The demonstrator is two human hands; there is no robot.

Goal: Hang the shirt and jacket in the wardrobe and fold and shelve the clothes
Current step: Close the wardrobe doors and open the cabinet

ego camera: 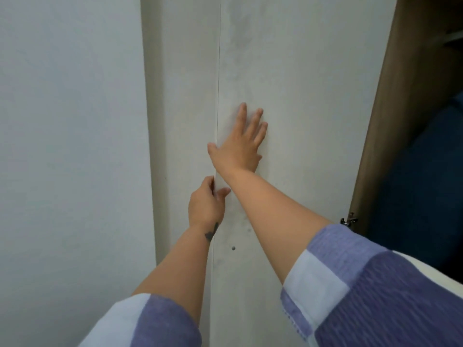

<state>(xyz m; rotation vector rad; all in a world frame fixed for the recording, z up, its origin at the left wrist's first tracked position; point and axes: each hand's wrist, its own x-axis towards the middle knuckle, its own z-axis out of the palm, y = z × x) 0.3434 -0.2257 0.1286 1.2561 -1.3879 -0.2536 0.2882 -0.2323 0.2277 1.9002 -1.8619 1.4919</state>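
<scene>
The wardrobe door (288, 83) fills the middle of the view, a pale grey-white panel whose long axis runs upright, leaning slightly as the wide lens bends it. Its free edge is the thin seam on its left, running from the top of the view down to the bottom; its hinged side is on the right, where a small metal hinge (348, 220) shows against the brown inner side (406, 108) of the wardrobe.

The right hand (240, 144) lies flat on the door face just right of the seam, palm against the panel, fingers (255, 118) spread apart and pointing up, thumb reaching left to the seam. The left hand (206, 204) is lower, at the seam itself: its fingers are curled together onto the door's edge, thumb on the front face, so it is clamped on that edge. A small dark tattoo marks the left wrist.

Left of the seam stands a narrow pale upright panel (185, 96), and beyond it a plain wall (70, 121). A small round screw head (233, 248) sits on the door face below the left hand.

To the right, past the brown side, the wardrobe's inside is dark, with something deep blue (426, 184) in it that cannot be made out. Both forearms reach forward from short sleeves (363, 296) checked in purple and pale blue. No shirt, jacket or other clothes to put away can be seen.
</scene>
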